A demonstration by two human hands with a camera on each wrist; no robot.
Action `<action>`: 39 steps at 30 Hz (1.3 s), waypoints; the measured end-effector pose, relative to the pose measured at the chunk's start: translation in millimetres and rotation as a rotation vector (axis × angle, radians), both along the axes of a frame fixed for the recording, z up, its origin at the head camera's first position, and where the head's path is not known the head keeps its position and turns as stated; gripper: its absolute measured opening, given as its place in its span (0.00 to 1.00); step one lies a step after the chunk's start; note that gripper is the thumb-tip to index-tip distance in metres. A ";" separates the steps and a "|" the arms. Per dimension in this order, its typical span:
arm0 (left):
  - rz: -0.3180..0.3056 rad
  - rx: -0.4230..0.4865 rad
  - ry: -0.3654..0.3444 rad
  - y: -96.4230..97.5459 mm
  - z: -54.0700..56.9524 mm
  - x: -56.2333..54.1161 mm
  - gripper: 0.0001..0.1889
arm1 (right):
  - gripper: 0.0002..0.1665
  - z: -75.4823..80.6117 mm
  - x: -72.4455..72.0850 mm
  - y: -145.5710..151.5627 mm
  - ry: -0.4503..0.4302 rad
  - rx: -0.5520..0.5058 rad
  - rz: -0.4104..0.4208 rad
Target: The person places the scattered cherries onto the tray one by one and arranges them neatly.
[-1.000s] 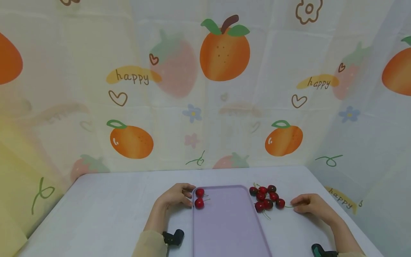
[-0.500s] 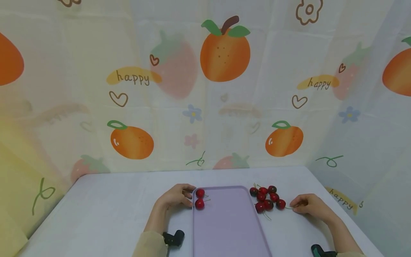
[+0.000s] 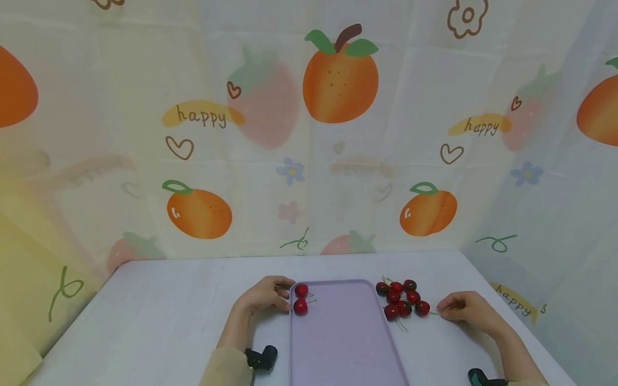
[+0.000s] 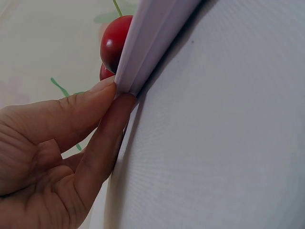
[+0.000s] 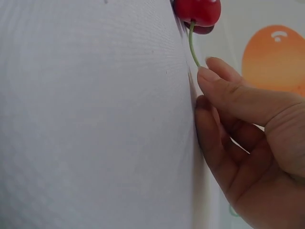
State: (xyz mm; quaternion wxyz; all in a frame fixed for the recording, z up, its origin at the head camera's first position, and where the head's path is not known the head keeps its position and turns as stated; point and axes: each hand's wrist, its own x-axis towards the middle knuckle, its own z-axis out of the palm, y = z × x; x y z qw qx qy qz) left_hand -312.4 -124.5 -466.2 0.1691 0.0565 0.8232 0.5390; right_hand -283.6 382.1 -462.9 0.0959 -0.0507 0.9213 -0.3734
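Observation:
My left hand point(image 3: 263, 294) is at the far left corner of a lilac tray point(image 3: 343, 335). In the left wrist view its thumb and a finger pinch the tray's rim point(image 4: 138, 47). Two red cherries point(image 3: 301, 306) lie inside the tray by that corner, their stems pointing right. Right of the tray, my right hand point(image 3: 469, 308) rests low over the table. Its thumb and fingertip pinch the end of a green stem point(image 5: 192, 45) on the nearest cherry point(image 3: 422, 308), which lies at the right side of a cluster of dark red cherries point(image 3: 393, 296).
A white cloth covers the table point(image 3: 145, 321). Behind it hangs a fruit-printed curtain point(image 3: 270, 203), which also runs down both sides. The cluster's left cherries sit close against the tray's right rim. Black camera mounts point(image 3: 262, 357) are worn on both wrists.
My right hand has shifted slightly left along the cherry stem. The left hand, tray and cherries stay in place, apart from a slight shift of the head view.

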 end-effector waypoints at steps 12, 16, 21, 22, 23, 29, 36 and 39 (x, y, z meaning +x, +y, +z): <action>0.004 -0.012 0.003 -0.2 0.3 0.3 0.32 | 0.21 5.9 2.0 2.3 -0.002 -0.119 0.002; 0.005 -0.019 -0.001 -0.6 -1.1 -0.2 0.31 | 0.22 8.2 1.9 1.4 -0.005 -0.115 -0.037; 0.004 -0.027 0.003 -1.0 -2.2 0.0 0.31 | 0.22 10.3 3.5 0.9 0.008 -0.115 -0.071; 0.007 -0.027 0.005 -0.9 -2.4 0.2 0.31 | 0.22 10.8 3.9 0.9 0.009 -0.123 -0.071; 0.011 -0.027 0.005 -0.8 -2.5 0.3 0.30 | 0.22 11.0 4.0 1.2 0.009 -0.128 -0.075; 0.016 -0.024 -0.001 0.7 -0.4 0.9 0.30 | 0.22 12.4 4.0 3.2 0.003 -0.140 -0.089; 0.007 -0.027 0.002 0.3 0.8 0.5 0.30 | 0.25 18.6 4.7 -0.9 -0.014 -0.166 -0.102; 0.009 -0.029 0.005 0.0 1.0 0.9 0.30 | 0.25 21.3 4.8 -3.7 -0.006 -0.176 -0.102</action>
